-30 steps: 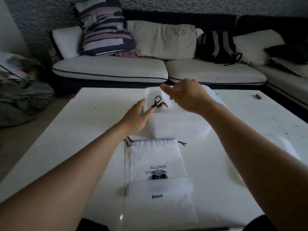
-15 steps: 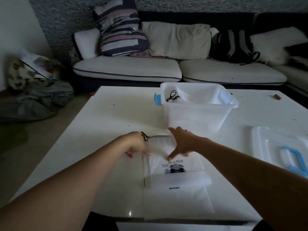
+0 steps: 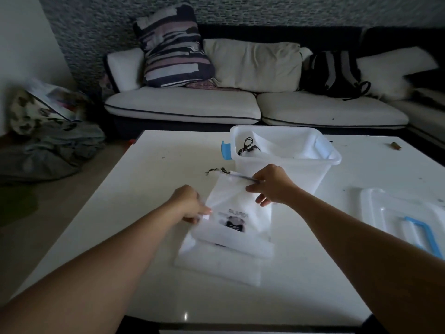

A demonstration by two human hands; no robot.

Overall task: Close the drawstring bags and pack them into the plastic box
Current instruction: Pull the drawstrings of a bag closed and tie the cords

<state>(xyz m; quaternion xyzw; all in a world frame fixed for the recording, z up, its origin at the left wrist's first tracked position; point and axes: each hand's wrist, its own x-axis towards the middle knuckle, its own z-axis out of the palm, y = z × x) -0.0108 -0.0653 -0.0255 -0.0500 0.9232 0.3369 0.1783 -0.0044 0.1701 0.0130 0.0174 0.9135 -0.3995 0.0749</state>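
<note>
Right now my left hand (image 3: 190, 203) pinches the near-left edge of the white bag (image 3: 234, 208), and my right hand (image 3: 271, 185) grips its far top hem. It lies on more bags (image 3: 216, 263) on the table (image 3: 144, 189), near the plastic box (image 3: 286, 160); the lid (image 3: 390, 210) sits right.

2 bare forearms, no sleeves; left hand (image 3: 190, 202), right hand (image 3: 272, 185) ungloved.

both hands (image 3: 190, 203) gripping drawstring bag (image 3: 231, 206)
</note>
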